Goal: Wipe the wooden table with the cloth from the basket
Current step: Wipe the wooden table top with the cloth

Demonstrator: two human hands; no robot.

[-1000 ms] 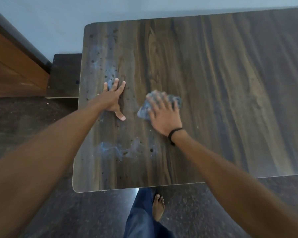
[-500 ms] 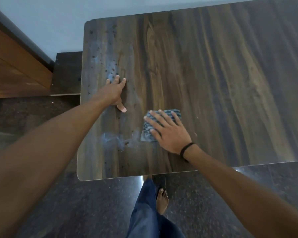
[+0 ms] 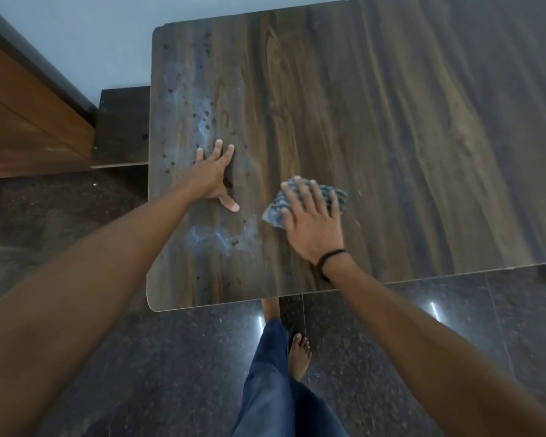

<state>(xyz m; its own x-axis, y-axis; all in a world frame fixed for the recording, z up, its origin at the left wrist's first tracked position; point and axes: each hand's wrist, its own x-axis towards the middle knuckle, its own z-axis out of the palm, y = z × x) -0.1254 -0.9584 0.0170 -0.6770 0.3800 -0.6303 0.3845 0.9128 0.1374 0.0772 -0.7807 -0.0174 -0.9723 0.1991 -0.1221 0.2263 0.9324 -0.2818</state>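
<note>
So here's my feed right now: the right grip [image 3: 312, 222] is flat on the cloth [image 3: 339, 197], fingers straight and spread, pressing it onto the wooden counter [image 3: 391, 121]. It's not curled round anything, just palm-down on top. The cloth is a crumpled blue-grey patterned thing, sitting toward the near-left part of the counter, and it peeks out on both sides of the fingers. There's a black band [image 3: 330, 257] on that wrist.

The left grip [image 3: 213, 178] is open too, planted flat on the bare wood just left of the cloth, thumb sticking out toward it, not touching it.

Between the two, closer to the near edge, there's a whitish smear [image 3: 212, 239], and another pale patch with a bunch of dark specks [image 3: 207, 116] runs up past the left fingertips.

Below the counter edge I can see dark polished floor [image 3: 139, 357], a blue trouser leg [image 3: 271, 373] and a bare foot [image 3: 300, 354]. A brown wooden cabinet [image 3: 22, 121] stands off to the left against a pale wall [image 3: 92, 36].
</note>
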